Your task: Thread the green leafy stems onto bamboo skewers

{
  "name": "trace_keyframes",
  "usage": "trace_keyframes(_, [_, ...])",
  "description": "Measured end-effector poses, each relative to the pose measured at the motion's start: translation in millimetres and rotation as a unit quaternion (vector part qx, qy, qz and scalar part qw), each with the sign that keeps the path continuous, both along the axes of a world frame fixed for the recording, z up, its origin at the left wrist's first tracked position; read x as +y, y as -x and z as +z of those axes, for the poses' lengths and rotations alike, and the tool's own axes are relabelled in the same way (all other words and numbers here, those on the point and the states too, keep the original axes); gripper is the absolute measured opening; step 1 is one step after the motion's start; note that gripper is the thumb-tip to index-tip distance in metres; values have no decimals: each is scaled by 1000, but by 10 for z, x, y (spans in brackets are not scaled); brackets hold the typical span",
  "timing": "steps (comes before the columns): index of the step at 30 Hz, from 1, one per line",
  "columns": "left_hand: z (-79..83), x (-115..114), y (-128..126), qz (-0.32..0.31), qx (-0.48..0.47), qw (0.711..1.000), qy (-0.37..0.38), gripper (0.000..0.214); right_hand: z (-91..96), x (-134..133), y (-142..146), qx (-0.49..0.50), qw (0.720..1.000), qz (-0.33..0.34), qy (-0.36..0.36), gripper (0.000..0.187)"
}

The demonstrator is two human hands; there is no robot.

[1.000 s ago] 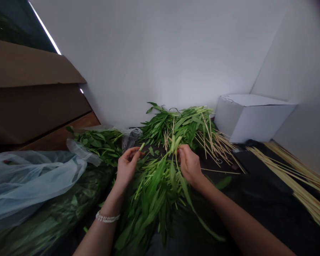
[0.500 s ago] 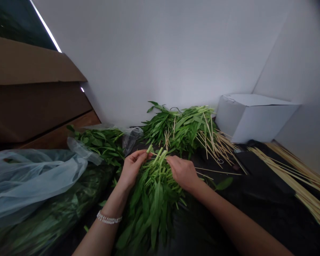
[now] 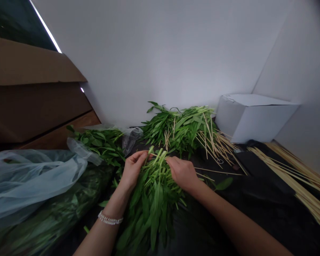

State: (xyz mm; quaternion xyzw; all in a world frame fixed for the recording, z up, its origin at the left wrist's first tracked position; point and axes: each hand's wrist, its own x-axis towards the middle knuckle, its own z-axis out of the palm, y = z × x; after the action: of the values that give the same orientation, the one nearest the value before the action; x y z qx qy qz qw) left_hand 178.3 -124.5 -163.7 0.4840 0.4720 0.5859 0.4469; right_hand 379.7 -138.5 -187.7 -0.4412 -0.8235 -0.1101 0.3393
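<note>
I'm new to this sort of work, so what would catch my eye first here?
Probably the middle: a left hand pinching a pale stem and a right hand close by, over a leafy heap. Next, thin sticks bristling beside the greens farther back. At back right stands a white box.

The one view is head-worn and faces forward and down. Near it, the left hand [image 3: 132, 168] shows at seven o'clock and the right hand [image 3: 183, 173] at five, with the greens [image 3: 156, 201] at six. The wall [image 3: 162, 53] bounds it farther off at twelve, the carton [image 3: 29, 64] at ten and the box [image 3: 258, 122] at three.
</note>
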Motion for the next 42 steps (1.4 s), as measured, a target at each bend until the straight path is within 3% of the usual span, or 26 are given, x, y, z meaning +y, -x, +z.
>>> trace_keyframes(11, [-95,88,86,-1,-47,999,6,29,-43,-2,22,5,1000,9,-8,24])
trace_keyframes(19, [-60,61,43,-27,-71,996,44,32,-67,-8,30,6,1000,15,-23,25])
trace_keyframes(42, [-27,42,72,-50,-51,996,50,30,-75,-20,49,12,999,20,-26,27])
